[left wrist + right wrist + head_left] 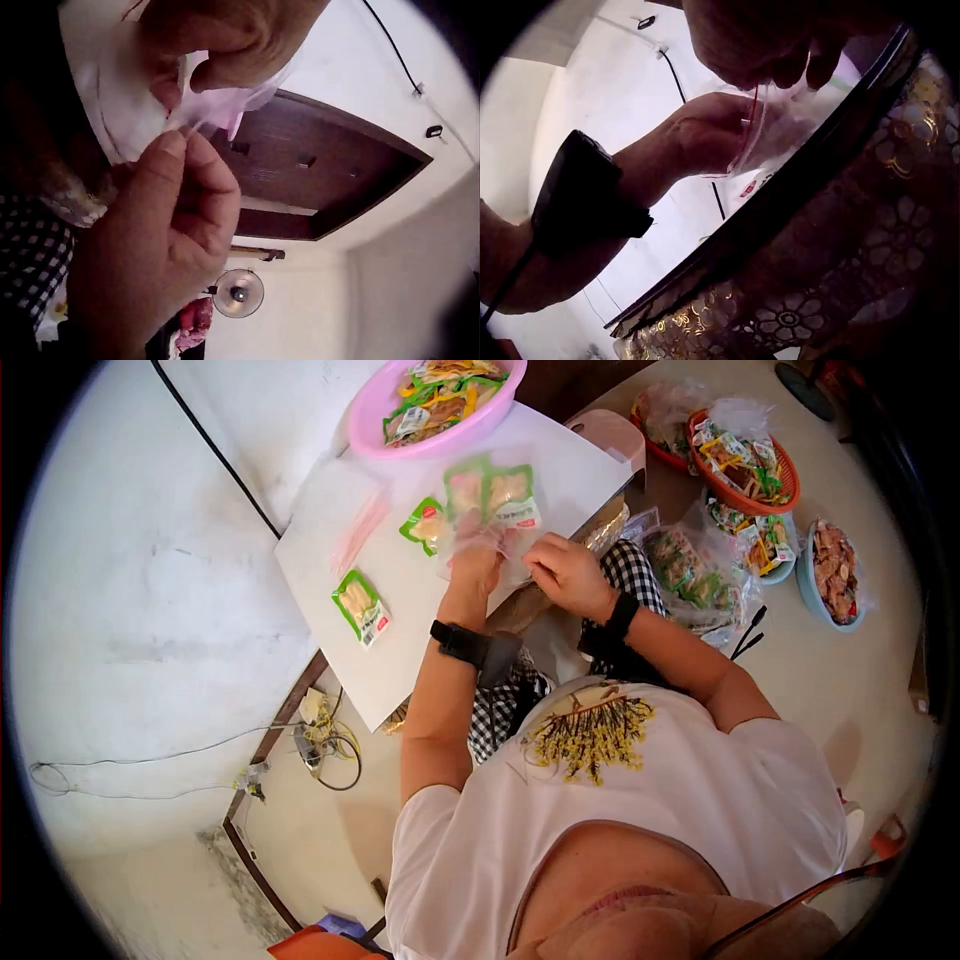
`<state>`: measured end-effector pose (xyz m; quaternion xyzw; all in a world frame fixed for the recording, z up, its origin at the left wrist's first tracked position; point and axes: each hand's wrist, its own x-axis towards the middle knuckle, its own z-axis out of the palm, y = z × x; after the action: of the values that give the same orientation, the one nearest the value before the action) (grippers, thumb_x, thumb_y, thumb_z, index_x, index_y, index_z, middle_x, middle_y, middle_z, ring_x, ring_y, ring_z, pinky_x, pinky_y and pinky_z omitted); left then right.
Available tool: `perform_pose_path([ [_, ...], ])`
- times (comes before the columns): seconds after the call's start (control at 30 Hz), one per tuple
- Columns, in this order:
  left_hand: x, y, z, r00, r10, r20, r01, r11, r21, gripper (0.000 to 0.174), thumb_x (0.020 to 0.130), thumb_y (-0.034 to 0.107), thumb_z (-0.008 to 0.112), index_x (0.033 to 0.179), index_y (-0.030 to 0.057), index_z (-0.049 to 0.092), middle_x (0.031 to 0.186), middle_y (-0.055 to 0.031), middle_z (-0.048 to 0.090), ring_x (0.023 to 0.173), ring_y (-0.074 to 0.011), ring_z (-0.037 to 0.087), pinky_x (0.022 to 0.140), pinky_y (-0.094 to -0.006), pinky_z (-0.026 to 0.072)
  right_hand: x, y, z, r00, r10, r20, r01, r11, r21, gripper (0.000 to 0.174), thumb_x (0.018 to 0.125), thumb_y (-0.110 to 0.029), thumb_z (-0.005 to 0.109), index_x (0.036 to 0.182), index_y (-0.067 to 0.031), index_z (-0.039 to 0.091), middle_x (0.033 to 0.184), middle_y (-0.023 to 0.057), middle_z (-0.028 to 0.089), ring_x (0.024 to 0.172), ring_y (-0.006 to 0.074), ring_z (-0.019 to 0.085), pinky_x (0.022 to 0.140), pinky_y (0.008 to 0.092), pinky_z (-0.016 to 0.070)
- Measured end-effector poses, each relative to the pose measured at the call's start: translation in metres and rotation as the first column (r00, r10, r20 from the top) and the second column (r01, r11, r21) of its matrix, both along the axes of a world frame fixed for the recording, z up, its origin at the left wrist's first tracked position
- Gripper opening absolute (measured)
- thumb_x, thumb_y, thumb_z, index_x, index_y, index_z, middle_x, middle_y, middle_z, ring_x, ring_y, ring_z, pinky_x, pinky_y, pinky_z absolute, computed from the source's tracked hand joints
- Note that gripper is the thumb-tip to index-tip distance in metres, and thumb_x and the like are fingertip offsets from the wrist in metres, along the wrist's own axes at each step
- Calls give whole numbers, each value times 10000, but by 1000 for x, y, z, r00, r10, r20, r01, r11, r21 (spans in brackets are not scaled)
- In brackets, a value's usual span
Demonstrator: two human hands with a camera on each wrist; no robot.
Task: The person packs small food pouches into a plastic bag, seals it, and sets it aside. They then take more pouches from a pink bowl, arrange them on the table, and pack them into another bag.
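Note:
My left hand reaches into the mouth of a clear plastic bag. Beyond its fingers, two green-edged food packs with pale contents show blurred through the film. In the left wrist view a pale edge shows between the left thumb and fingers, which grip it. My right hand pinches the bag's rim between thumb and forefinger, as the left wrist view shows close up. Beside the bag lies another green-edged pack, and a single pack lies farther left on the white table.
At the table's far end stands a pink basin of packs. Flat clear bags with reddish edges lie at left. On the floor at right are a red basket of packs, a light-blue bowl of brown pieces and a filled plastic bag.

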<state>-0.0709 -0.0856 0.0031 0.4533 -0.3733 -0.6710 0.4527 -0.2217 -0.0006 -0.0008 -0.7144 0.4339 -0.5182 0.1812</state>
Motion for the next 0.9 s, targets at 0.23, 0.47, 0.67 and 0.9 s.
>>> perform_pose_path([
  [0.23, -10, 16, -1, 997, -72, -21, 72, 997, 0, 496, 908, 15, 566, 1365, 8, 376, 1173, -124, 525, 1040, -256, 567, 867, -358, 512, -6, -2, -7, 999, 13, 30, -15, 998, 61, 46, 823, -57, 598, 858, -28, 593, 837, 124, 579, 746, 338, 590, 644, 384, 487],
  [0.47, -5, -6, -34, 975, -128, -183, 77, 962, -260, 380, 932, 53, 537, 1300, 7, 454, 1172, -115, 553, 973, -197, 602, 816, -319, 531, -4, -5, -10, 999, 13, 52, -16, 999, 44, 47, 824, -31, 621, 866, -33, 600, 823, 118, 585, 723, 323, 588, 619, 376, 479],
  [0.67, 40, 62, 52, 729, -173, 662, 367, 915, -165, 131, 910, 105, 585, 934, -1, 658, 709, -17, 611, 550, -75, 540, 484, -215, 438, -6, -13, -11, 996, -1, 94, -4, 999, 54, 75, 793, 7, 618, 855, -25, 590, 783, 121, 566, 681, 295, 577, 591, 351, 461],
  [0.9, 109, 2, 21, 126, 269, 955, 166, 943, -288, 304, 855, 300, 660, 821, -2, 662, 686, -108, 671, 643, -270, 641, 591, -378, 479, -4, -9, -8, 998, -6, 57, -2, 990, 138, 72, 790, -2, 616, 847, -25, 578, 787, 113, 554, 664, 275, 572, 584, 338, 455],
])
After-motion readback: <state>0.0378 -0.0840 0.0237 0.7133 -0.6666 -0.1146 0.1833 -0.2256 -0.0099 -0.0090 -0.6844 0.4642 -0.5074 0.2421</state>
